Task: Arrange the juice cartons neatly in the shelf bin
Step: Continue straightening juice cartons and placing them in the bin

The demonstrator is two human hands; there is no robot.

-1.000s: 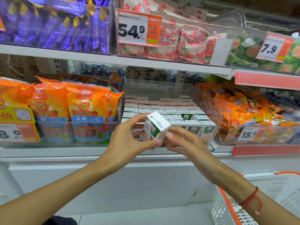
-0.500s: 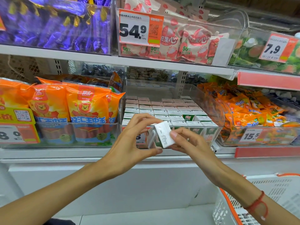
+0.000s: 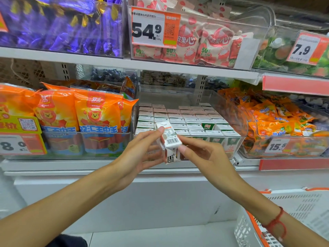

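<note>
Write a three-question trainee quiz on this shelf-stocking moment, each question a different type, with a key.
1. True or false: the juice carton is held by both the left hand and the right hand.
2. Multiple choice: the price tag on the upper shelf above the clear bin of cartons reads A) 54.9 B) 12.5 C) 3.0
3. Fill in: the sausage packs left of the bin are mainly ___ in colour.

Key: 1 true; 2 A; 3 orange.
</note>
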